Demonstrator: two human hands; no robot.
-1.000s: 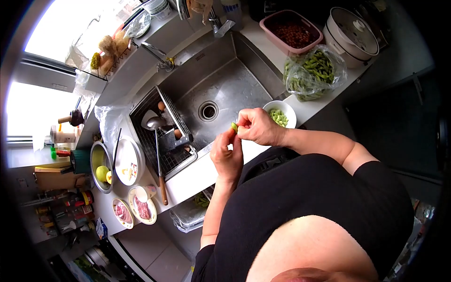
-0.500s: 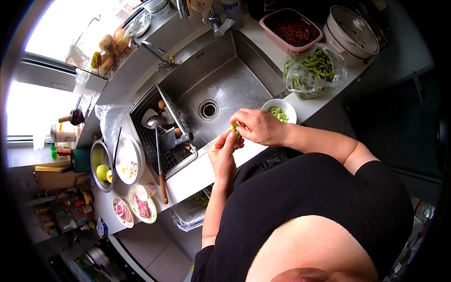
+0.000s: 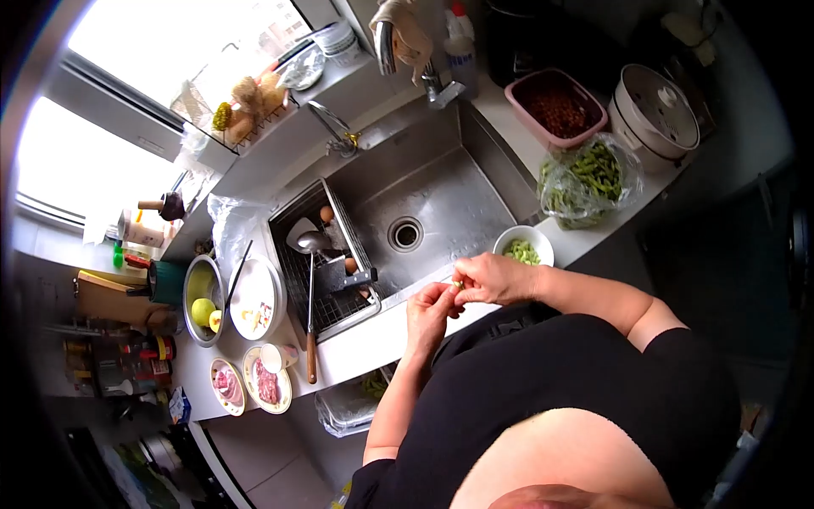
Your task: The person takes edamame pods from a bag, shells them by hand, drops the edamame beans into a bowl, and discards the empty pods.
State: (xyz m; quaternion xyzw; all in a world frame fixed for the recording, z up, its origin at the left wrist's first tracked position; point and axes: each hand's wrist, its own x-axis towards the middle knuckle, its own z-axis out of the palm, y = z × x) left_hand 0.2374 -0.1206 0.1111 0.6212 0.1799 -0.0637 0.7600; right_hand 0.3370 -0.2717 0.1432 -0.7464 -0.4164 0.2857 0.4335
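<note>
A small green bean pod point(image 3: 459, 285) is pinched between my two hands, in front of the sink's near edge. My left hand point(image 3: 431, 314) has its fingers closed at the pod's left side. My right hand point(image 3: 496, 278) closes on it from the right. The fingers cover most of the pod. Just beyond my right hand, a white bowl point(image 3: 545, 244) holds shelled green beans point(image 3: 521, 252). A clear plastic bag of green pods point(image 3: 593, 174) rests on the counter farther right.
The steel sink point(image 3: 441, 199) has a dish rack point(image 3: 318, 318) at its left with a ladle, knife and eggs. Plates of meat point(image 3: 267, 383) and a metal bowl point(image 3: 202, 280) stand at left. A pink basin point(image 3: 555, 106) and white pot point(image 3: 649, 119) stand back right.
The head view has shifted, so the scene sits lower and farther right. My hands have drawn closer together around the pod, which shows less than before.
</note>
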